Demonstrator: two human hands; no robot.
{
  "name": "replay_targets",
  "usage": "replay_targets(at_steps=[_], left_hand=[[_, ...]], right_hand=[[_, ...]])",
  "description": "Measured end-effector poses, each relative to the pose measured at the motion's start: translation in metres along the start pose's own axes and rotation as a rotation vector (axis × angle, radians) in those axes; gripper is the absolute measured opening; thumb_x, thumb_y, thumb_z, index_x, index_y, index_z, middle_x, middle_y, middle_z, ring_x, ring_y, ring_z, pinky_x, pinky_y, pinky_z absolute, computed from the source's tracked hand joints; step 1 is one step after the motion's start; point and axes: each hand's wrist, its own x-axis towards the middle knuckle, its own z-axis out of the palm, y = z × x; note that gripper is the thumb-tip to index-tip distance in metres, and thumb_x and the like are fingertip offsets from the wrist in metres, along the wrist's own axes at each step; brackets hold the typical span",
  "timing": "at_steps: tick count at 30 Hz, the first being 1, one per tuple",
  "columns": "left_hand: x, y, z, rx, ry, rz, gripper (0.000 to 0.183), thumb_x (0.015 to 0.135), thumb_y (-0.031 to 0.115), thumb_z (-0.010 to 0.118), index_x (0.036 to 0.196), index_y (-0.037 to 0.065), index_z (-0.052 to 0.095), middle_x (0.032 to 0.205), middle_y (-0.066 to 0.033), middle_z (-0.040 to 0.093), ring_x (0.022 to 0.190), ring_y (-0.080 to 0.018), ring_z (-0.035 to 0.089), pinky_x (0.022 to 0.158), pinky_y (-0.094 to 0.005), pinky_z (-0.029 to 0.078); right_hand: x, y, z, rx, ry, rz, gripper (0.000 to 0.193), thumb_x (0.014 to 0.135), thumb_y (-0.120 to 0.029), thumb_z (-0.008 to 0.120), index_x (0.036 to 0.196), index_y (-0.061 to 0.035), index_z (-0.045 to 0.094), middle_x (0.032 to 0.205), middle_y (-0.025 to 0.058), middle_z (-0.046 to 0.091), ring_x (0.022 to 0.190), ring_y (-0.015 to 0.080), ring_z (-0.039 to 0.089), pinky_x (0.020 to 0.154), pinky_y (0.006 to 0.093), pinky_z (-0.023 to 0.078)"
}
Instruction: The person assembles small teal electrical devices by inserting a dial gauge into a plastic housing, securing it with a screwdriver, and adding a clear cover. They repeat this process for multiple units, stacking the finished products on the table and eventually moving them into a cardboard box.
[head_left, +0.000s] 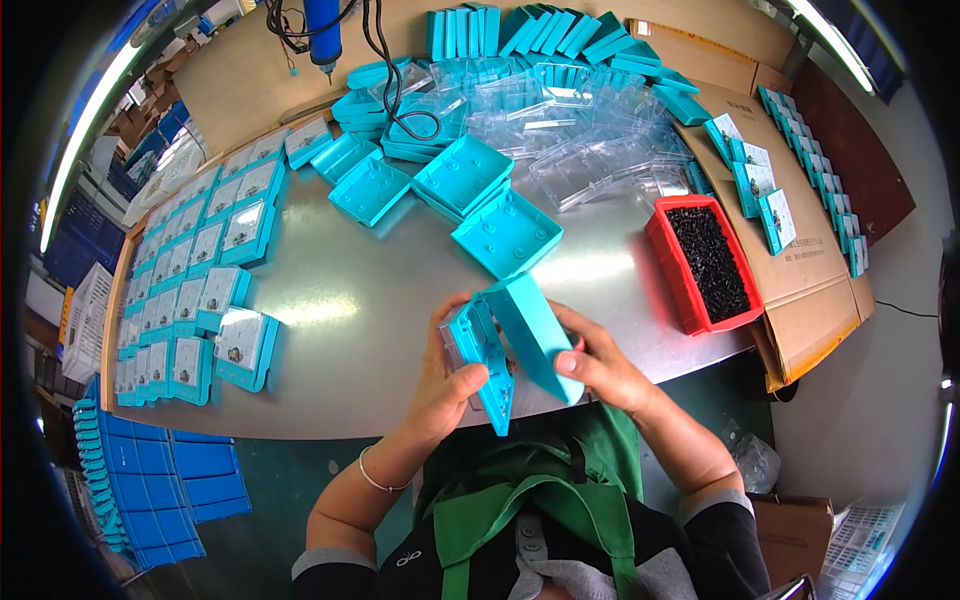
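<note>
My left hand grips a turquoise plastic panel with a clear cover on its outer side, thumb on the near edge. In my right hand is a turquoise plastic shell, stood on edge with its smooth outside toward the right. The two parts face each other above the table's near edge, tilted apart at the near end; whether they touch at the far end I cannot tell. Just beyond them lies an open turquoise tray, overlapping a small stack of similar trays.
Rows of turquoise cases with white faces fill the table's left side. Clear covers pile up at the back. A red bin of small black parts stands right, beside cardboard bearing more cases. A blue power screwdriver hangs overhead.
</note>
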Motion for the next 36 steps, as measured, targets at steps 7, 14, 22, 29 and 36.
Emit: replay_targets(at_steps=[7, 14, 22, 29, 36], left_hand=[[0.001, -0.001, -0.007, -0.007, -0.006, -0.022, 0.084, 0.075, 0.028, 0.075, 0.138, 0.011, 0.022, 0.127, -0.01, 0.04, 0.118, -0.0216, 0.044, 0.098, -0.0381, 0.04], [-0.005, 0.006, -0.003, 0.365, -0.076, 0.148, 0.098, 0.067, 0.028, 0.083, 0.14, 0.012, 0.019, 0.127, -0.012, 0.038, 0.12, -0.0246, 0.039, 0.1, -0.0405, 0.036], [0.006, 0.017, -0.014, 0.908, -0.023, 0.501, 0.094, 0.063, 0.024, 0.082, 0.137, 0.008, 0.027, 0.132, -0.0199, 0.032, 0.12, -0.0336, 0.04, 0.097, -0.0443, 0.036], [0.006, 0.009, 0.004, 1.468, -0.048, 0.707, 0.085, 0.062, 0.034, 0.081, 0.135, 0.02, 0.041, 0.143, -0.0301, 0.02, 0.128, -0.0446, 0.032, 0.102, -0.0577, 0.026], [-0.014, 0.033, -0.033, 1.845, -0.201, 0.937, 0.033, 0.078, 0.018, 0.066, 0.111, 0.014, 0.061, 0.122, -0.0037, 0.058, 0.12, -0.0302, 0.049, 0.104, -0.0486, 0.034]], right_hand=[[0.0, 0.001, 0.013, 0.164, -0.059, 0.087, 0.082, 0.081, -0.03, 0.065, 0.144, 0.0023, 0.024, 0.141, 0.0193, 0.037, 0.131, 0.027, 0.035, 0.105, 0.0349, 0.031], [-0.004, 0.011, 0.029, -0.033, -0.075, 0.007, 0.092, 0.072, -0.017, 0.078, 0.146, -0.0052, 0.024, 0.147, 0.0152, 0.033, 0.133, 0.0235, 0.034, 0.105, 0.0335, 0.03], [0.001, -0.016, 0.022, -0.265, -0.027, 0.057, 0.078, 0.074, -0.016, 0.078, 0.139, -0.0006, 0.038, 0.109, 0.0129, 0.061, 0.086, 0.0134, 0.057, 0.073, 0.0276, 0.047], [0.005, -0.012, 0.022, -0.471, 0.272, -0.195, 0.057, 0.077, -0.026, 0.073, 0.121, 0.0052, 0.053, 0.073, 0.0054, 0.06, 0.061, 0.0113, 0.049, 0.056, 0.0249, 0.042], [0.041, 0.005, 0.009, 0.384, 0.037, 0.317, 0.052, 0.088, -0.049, 0.056, 0.087, 0.0031, 0.057, 0.085, 0.0168, 0.065, 0.062, 0.0154, 0.063, 0.035, 0.0177, 0.028]])
